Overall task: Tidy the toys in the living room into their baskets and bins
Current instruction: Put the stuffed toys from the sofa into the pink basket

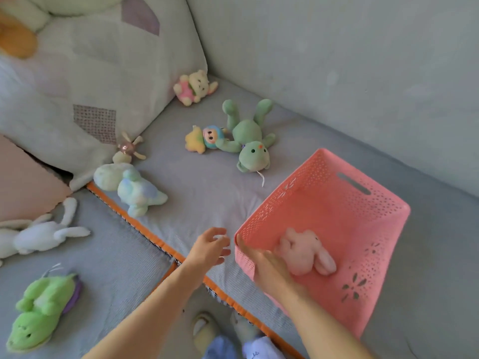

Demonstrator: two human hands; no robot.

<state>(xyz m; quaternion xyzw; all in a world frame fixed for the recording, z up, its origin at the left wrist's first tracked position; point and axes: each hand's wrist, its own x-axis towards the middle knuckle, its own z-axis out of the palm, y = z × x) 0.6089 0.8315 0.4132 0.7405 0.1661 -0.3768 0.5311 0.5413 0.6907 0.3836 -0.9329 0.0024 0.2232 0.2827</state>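
Observation:
A pink perforated basket sits tilted on the grey sofa seat, with a pink plush rabbit inside it. My right hand grips the basket's near rim, thumb along the edge. My left hand hovers just left of the basket, fingers loosely curled, holding nothing. Scattered on the seat are a green bear, a small rainbow doll, a cream bear in pink, a pastel plush, a tiny bunny, a white rabbit and a bright green plush.
Large patterned cushions lean at the back left, a pink cushion beside them. The sofa backrest rises behind. An orange-trimmed seat edge runs diagonally. My slippered feet stand at the bottom.

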